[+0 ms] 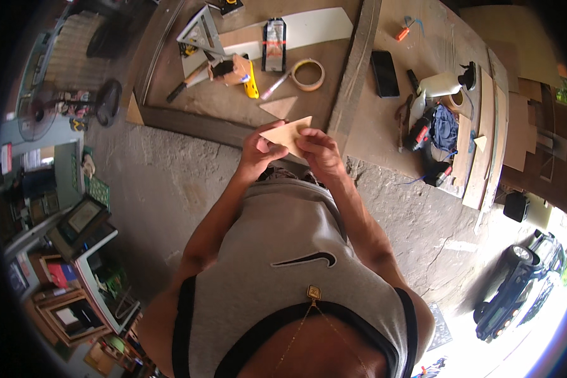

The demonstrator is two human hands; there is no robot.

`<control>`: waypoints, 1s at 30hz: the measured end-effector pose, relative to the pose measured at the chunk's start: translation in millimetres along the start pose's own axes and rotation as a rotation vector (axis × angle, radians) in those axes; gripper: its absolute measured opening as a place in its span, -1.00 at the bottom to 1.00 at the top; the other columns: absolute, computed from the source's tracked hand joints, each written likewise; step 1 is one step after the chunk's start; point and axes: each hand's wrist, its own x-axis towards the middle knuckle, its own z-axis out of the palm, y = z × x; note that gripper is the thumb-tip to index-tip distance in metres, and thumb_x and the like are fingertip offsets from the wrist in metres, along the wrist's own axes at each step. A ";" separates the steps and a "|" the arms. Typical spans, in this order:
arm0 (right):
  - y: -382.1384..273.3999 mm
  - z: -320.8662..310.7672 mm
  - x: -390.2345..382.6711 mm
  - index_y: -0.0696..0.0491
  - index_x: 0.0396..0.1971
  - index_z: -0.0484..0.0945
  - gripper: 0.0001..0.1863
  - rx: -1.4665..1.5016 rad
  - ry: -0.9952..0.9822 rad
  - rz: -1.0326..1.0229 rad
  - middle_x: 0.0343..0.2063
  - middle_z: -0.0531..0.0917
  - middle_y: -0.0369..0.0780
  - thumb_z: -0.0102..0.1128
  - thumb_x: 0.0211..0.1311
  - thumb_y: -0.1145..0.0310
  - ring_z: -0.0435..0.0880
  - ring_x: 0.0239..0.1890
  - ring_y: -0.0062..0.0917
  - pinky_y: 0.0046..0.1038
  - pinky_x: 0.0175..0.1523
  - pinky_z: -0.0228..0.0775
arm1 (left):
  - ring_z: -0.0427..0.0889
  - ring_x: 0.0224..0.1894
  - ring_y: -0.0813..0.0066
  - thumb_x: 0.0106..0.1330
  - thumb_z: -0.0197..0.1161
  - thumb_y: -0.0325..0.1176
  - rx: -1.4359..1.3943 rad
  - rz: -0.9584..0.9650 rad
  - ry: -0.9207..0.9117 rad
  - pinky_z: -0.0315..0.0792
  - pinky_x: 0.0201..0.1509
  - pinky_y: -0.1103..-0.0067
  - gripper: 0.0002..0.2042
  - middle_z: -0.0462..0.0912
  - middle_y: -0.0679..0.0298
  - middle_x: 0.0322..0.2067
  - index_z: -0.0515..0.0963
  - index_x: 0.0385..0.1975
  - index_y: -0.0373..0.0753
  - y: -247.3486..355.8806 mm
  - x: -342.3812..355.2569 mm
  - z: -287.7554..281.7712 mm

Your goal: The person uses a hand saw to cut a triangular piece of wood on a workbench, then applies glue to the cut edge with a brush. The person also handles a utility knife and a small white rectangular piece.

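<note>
Both my hands hold one small triangular piece of thin light wood (pixel 287 133) in front of my waist, just off the near edge of the workbench. My left hand (pixel 258 153) grips its left side, thumb along the lower edge. Closed on its right side is my right hand (pixel 320 151), with the fingertips over the face. A second wooden triangle (pixel 278 106) lies flat on the bench just beyond. Past it are a roll of masking tape (pixel 308 75), a slim marker-like stick (pixel 275 87), a yellow utility knife (pixel 252 80) and a hammer (pixel 187 83).
The workbench (pixel 233 120) has a raised wooden frame. A speed square (pixel 201 31), a black packet (pixel 274 44) and a white board (pixel 324 25) lie farther back. At right are a phone (pixel 385 74), a screwdriver (pixel 403 33), a white bottle (pixel 440 84) and wood strips (pixel 485 142).
</note>
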 end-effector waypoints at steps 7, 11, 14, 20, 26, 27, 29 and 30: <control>-17.9 74.3 209.8 0.18 -0.20 0.65 -0.51 -1.067 0.313 -0.460 -0.37 0.73 -0.08 0.37 0.06 0.04 0.72 -0.29 -0.36 -0.34 -0.15 0.53 | 0.41 0.26 0.31 0.23 0.15 -0.70 0.094 0.117 0.377 0.23 0.38 0.39 -0.50 0.43 0.07 0.20 0.34 0.22 -0.42 99.5 39.6 -166.2; -40.1 71.2 334.3 0.16 0.15 0.35 -0.04 -1.509 0.756 -0.295 0.15 0.38 0.02 0.48 -0.18 -0.16 0.34 0.27 -0.20 -0.21 0.27 0.31 | 0.35 0.30 0.28 0.30 0.15 -0.59 0.124 0.155 0.417 0.11 0.44 0.29 -0.52 0.45 0.11 0.18 0.32 0.25 -0.38 163.0 37.8 -251.5; -41.0 59.3 366.0 0.12 -0.07 0.55 -0.23 -1.416 0.816 -0.270 -0.11 0.65 -0.06 0.54 -0.29 -0.06 0.66 -0.05 -0.29 -0.30 0.05 0.50 | 0.33 0.32 0.26 0.32 0.20 -0.48 0.123 0.223 0.544 0.04 0.46 0.19 -0.50 0.43 0.14 0.20 0.31 0.26 -0.33 182.6 26.1 -283.2; -52.3 65.5 343.6 0.14 -0.22 0.60 -0.72 -0.779 0.378 -0.389 -0.43 0.66 -0.26 0.34 0.01 0.46 0.60 -0.45 -0.61 -0.48 -0.29 0.49 | 0.34 0.31 0.22 0.30 0.27 -0.39 -0.273 0.185 0.390 0.04 0.46 0.18 -0.42 0.36 0.12 0.25 0.25 0.29 -0.34 162.7 33.0 -301.7; -81.8 184.6 188.8 0.14 -0.15 0.59 -0.78 -0.799 0.143 -0.626 -0.38 0.67 -0.32 0.31 0.25 0.41 0.58 -0.36 -0.73 -0.60 -0.23 0.47 | 0.34 0.30 0.23 0.23 0.37 -0.25 -0.212 0.122 0.053 0.10 0.44 0.23 -0.32 0.37 0.08 0.24 0.25 0.30 -0.32 156.2 119.2 -240.9; -88.9 192.0 168.1 0.15 -0.15 0.61 -0.76 -0.832 0.133 -0.601 -0.39 0.68 -0.35 0.32 0.27 0.34 0.59 -0.36 -0.76 -0.61 -0.25 0.47 | 0.32 0.32 0.23 0.21 0.38 -0.18 -0.191 0.100 -0.022 0.09 0.44 0.21 -0.30 0.35 0.07 0.27 0.26 0.31 -0.28 157.7 135.0 -229.0; -102.1 207.4 133.9 0.15 -0.21 0.66 -0.71 -0.911 0.155 -0.663 -0.51 0.66 -0.35 0.38 0.21 0.24 0.53 -0.42 -0.77 -0.60 -0.30 0.41 | 0.33 0.31 0.23 0.16 0.43 -0.15 -0.212 0.080 -0.142 0.12 0.43 0.22 -0.28 0.36 0.06 0.26 0.29 0.30 -0.26 168.3 158.4 -198.1; -109.0 213.0 116.5 0.15 -0.22 0.67 -0.71 -0.966 0.173 -0.673 -0.52 0.67 -0.33 0.38 0.20 0.24 0.55 -0.43 -0.77 -0.59 -0.32 0.41 | 0.35 0.29 0.23 0.12 0.47 -0.19 -0.257 0.078 -0.188 0.15 0.41 0.24 -0.28 0.40 0.06 0.23 0.32 0.27 -0.27 177.4 167.2 -178.3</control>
